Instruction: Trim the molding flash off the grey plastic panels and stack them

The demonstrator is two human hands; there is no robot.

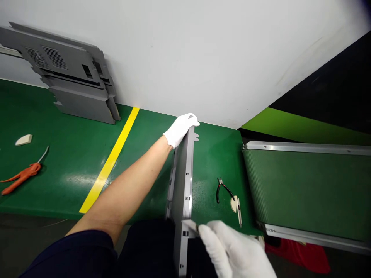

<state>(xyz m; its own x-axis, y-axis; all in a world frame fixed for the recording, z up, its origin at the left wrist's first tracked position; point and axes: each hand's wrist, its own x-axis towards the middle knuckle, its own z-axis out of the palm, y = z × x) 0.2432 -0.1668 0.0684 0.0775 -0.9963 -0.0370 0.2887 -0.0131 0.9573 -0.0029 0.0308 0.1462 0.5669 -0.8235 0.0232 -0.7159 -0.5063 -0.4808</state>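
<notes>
A grey metal panel [189, 166] stands on its edge on the green table, its near end reaching past the table's front. My left hand [182, 129], in a white glove, is closed over the far top corner of this panel. In my right hand [234, 247], also gloved in white, is a small blade-like tool [190, 225], slightly blurred. Its tip touches or nearly touches the panel's near edge, beside a small dark slot. The fingers of my right hand are pinched around the tool.
Black-handled pliers [220, 189], a cream pad [233, 204] and a slim cutter [239, 213] lie right of the panel. A green conveyor [313, 189] is further right. Grey panels [78, 73] lean on the wall at left, above an orange air gun [24, 175] and another pad [24, 140].
</notes>
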